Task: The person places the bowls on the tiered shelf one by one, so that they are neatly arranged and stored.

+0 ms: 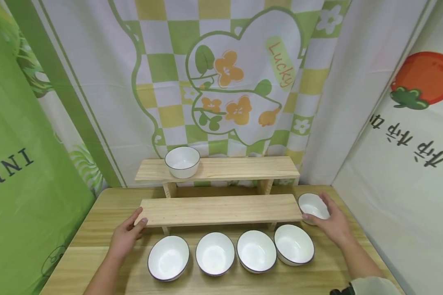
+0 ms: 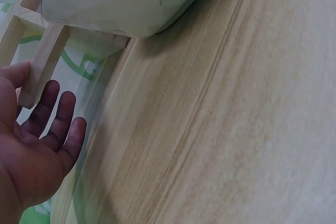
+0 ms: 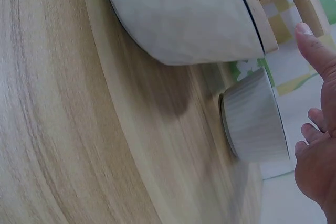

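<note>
Two-tier wooden display with white, dark-rimmed bowls, attended by a person's two bare hands. The left hand (image 1: 124, 235) grips the left end of the lower board (image 1: 221, 211), the end lying between thumb and index finger; in the left wrist view the remaining fingers extend free of the wood. The right hand (image 1: 333, 224) is held with thumb and fingers spread apart about the right-hand bowl (image 1: 313, 208), which stands upright on the wooden surface (image 1: 96, 233), just beside the right end of the lower board. Whether the fingertips meet this bowl's rim cannot be made out with certainty, since the right wrist view shows hand and bowl only at the frame's edge.

The upper board (image 1: 243, 168), set behind and above the lower one, bears a single upright bowl (image 1: 182, 162) toward its left end. In front of the lower board, four further bowls stand in a row: the first bowl (image 1: 168, 258) at far left, then the second bowl (image 1: 215, 253), the third bowl (image 1: 256, 251) and the fourth bowl (image 1: 294, 244), the last two close together. Background: a checked curtain (image 1: 169, 73) lettered "Lucky"; a green cloth (image 1: 33, 164) at left; a printed tomato (image 1: 425, 80) at right.
</note>
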A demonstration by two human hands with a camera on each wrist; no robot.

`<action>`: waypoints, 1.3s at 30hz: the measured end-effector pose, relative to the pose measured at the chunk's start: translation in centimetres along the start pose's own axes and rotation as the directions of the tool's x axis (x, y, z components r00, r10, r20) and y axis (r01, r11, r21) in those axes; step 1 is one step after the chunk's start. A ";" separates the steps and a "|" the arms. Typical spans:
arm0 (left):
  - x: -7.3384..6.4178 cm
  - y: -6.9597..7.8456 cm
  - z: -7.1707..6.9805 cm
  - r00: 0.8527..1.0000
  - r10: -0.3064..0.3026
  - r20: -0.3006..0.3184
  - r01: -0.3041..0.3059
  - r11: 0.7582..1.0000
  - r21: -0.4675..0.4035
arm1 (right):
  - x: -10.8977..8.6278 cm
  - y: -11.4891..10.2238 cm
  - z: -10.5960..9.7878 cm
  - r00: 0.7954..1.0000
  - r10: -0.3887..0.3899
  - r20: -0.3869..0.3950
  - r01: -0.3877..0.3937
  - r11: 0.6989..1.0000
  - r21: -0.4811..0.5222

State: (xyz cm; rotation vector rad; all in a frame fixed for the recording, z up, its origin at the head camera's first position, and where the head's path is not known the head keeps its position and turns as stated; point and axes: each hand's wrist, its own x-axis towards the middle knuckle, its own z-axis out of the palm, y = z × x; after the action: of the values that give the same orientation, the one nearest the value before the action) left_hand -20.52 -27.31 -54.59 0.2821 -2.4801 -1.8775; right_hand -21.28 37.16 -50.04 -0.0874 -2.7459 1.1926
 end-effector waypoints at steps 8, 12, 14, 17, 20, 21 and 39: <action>0.1 -0.2 0.0 1.000 -0.002 -0.009 0.002 1.000 -0.006 | 0.2 1.1 -0.1 0.999 0.034 0.004 -0.034 0.998 -0.048; 0.2 -0.3 0.0 1.000 -0.007 0.001 0.007 1.000 -0.017 | 0.4 1.7 0.0 0.998 0.053 0.012 -0.053 0.997 -0.064; 0.2 -0.3 0.0 1.000 -0.014 0.004 0.014 1.000 -0.021 | 0.5 2.1 0.0 0.998 0.062 0.012 -0.061 0.995 -0.074; 0.3 -0.4 0.0 1.000 -0.027 0.004 0.027 0.999 -0.027 | 0.8 2.8 0.0 0.997 0.075 0.022 -0.073 0.995 -0.072; 0.2 -0.4 0.1 0.999 -0.033 0.002 0.033 0.999 -0.030 | 0.9 3.5 0.2 0.995 0.089 0.032 -0.087 0.994 -0.059; 0.2 -0.4 0.1 0.999 -0.033 0.001 0.033 0.999 -0.031 | 1.0 3.7 0.3 0.995 0.093 0.036 -0.091 0.994 -0.053; 0.1 -0.6 0.2 0.999 -0.036 -0.005 0.035 0.998 -0.052 | 1.6 5.1 1.4 0.985 0.159 0.066 -0.158 0.987 -0.013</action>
State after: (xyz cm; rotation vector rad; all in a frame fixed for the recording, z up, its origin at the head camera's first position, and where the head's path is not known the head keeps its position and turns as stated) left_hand -20.61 -27.33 -55.18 0.3321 -2.4343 -1.9475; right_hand -23.13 39.81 -54.54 -0.2773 -2.8472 1.2450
